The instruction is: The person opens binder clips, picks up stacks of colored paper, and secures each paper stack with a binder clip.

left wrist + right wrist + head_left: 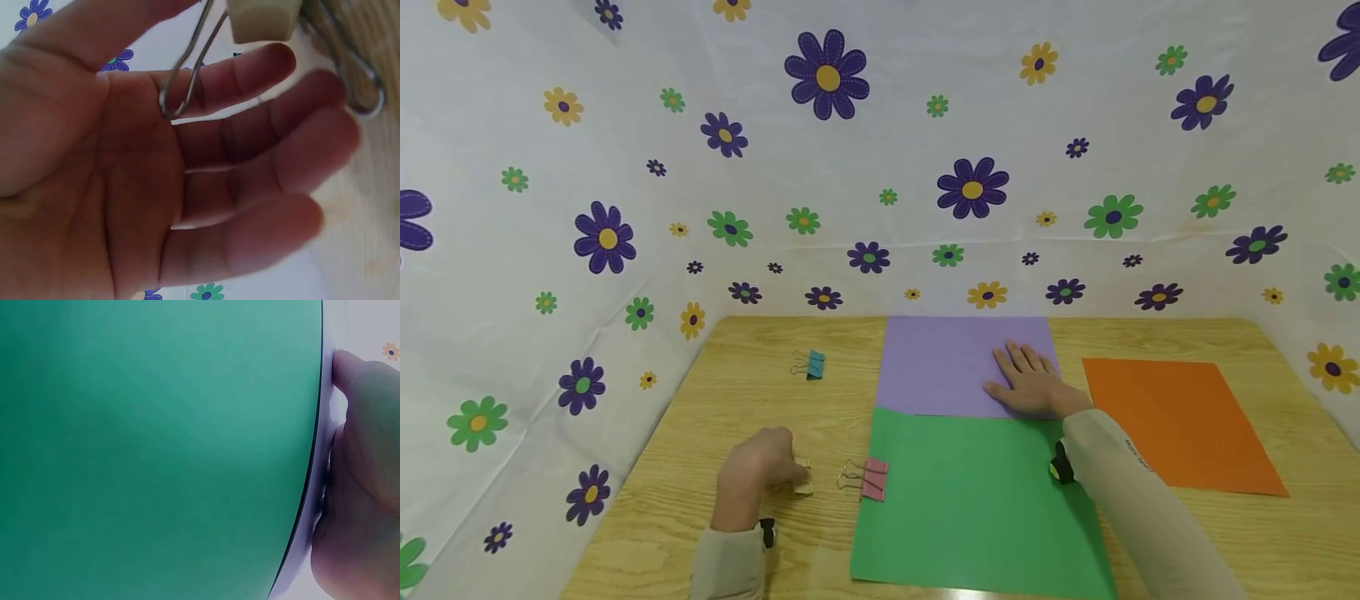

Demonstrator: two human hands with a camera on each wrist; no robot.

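My left hand (758,468) pinches a pale yellow binder clip (802,477) low over the table's left part. In the left wrist view, the clip's body (262,20) shows at the top edge, its two wire handles spread apart, the fingers curving below. My right hand (1028,385) rests palm down with spread fingers on a purple sheet (936,367). A green sheet (970,508) adjoins the purple one on its near side and fills most of the right wrist view. On the green sheet's left edge sits a pink binder clip (874,479), its handles pointing left.
A blue binder clip (815,365) lies on the wooden table (715,375) at the back left. To the right of my right forearm is an orange sheet (1180,425). A white flowered cloth (880,150) stands behind the table and along both sides.
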